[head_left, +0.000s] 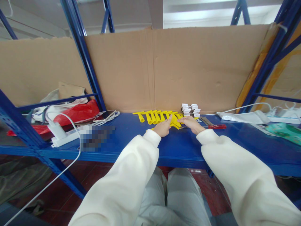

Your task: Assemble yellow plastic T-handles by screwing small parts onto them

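Several yellow T-shaped plastic handles [150, 118] with hollow round ends lie in a row on the blue shelf. In front of the row's right end, a yellow plastic handle [176, 121] is between my two hands. My left hand [162, 127] is closed at its left side, thumb and fingers pressed against it. From the right, my right hand [191, 123] pinches toward the same piece, its fingertips at the edge; the exact contact is small and partly hidden. A stack of white notched pieces [190, 110] stands just behind my right hand. Beside that hand lies a red-handled screwdriver [217, 126].
A white power strip [64, 138] with a cable, a phone [104, 115] and a red bag [77, 112] are at the left. White packets [243, 117] and a green packet [284, 131] lie at the right. A cardboard wall [188, 69] backs the blue shelf [131, 141].
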Available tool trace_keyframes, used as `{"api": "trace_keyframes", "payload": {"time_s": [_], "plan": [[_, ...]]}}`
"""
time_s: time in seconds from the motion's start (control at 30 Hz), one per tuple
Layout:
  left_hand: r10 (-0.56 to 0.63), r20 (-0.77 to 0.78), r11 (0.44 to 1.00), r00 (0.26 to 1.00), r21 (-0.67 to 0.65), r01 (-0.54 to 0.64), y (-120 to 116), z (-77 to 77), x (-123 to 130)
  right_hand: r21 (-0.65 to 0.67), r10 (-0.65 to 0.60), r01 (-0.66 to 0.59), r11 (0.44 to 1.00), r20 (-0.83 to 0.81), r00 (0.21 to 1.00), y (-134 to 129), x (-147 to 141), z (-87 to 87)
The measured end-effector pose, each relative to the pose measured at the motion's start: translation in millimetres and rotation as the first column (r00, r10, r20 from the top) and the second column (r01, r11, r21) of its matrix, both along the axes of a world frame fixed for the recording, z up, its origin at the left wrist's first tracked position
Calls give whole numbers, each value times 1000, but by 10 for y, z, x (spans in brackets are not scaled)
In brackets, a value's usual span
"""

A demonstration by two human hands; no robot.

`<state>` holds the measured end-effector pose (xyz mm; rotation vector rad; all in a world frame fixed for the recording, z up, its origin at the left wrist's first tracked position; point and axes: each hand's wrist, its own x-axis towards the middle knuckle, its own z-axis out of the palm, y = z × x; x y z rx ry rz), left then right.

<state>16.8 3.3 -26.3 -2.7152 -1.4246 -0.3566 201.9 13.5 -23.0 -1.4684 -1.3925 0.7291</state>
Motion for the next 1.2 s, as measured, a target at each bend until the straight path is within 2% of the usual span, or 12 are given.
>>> {"api": "trace_keyframes", "payload": {"time_s": [0.3, 0.47, 0.6, 0.67, 0.87, 0.93, 1.0, 1.07, 1.13, 1.2], "plan": [[8, -18, 1000, 1000, 15, -8, 2, -5, -2, 70, 45, -51, 996, 90, 995, 67, 19, -79], [-25, -95, 999, 995, 24, 27, 27, -3, -9, 136, -34, 32, 990, 19, 999, 175, 48, -141], [-16, -99, 999, 995, 28, 18, 12, 17, -12, 175, -146, 154, 972, -58, 988, 238, 151, -92], [-16, -86, 999, 996, 27, 18, 0, 26, -14, 172, -158, 166, 971, -58, 986, 226, 209, -55], [-21, -50, 999, 999, 45, 23, -5, 29, -13, 26, 61, -62, 998, 32, 998, 148, 236, -33], [-32, -44, 998, 999, 54, 34, 5, 16, -9, 26, 80, -81, 996, 46, 996, 161, 247, -35], [-40, -39, 997, 998, 60, 43, 16, -1, -6, 78, 7, -16, 997, 109, 994, 187, 322, -25], [-37, -37, 997, 999, 63, 40, 23, -15, -3, 150, -153, 118, 982, 249, 956, 204, 474, -8], [-26, -39, 998, 999, 61, 29, 22, -19, -1, 198, -321, 258, 946, 449, 834, 201, 669, 3], [-17, -44, 999, 999, 50, 19, 15, -13, 0, 167, -363, 331, 929, 585, 725, 185, 851, 3]]}}
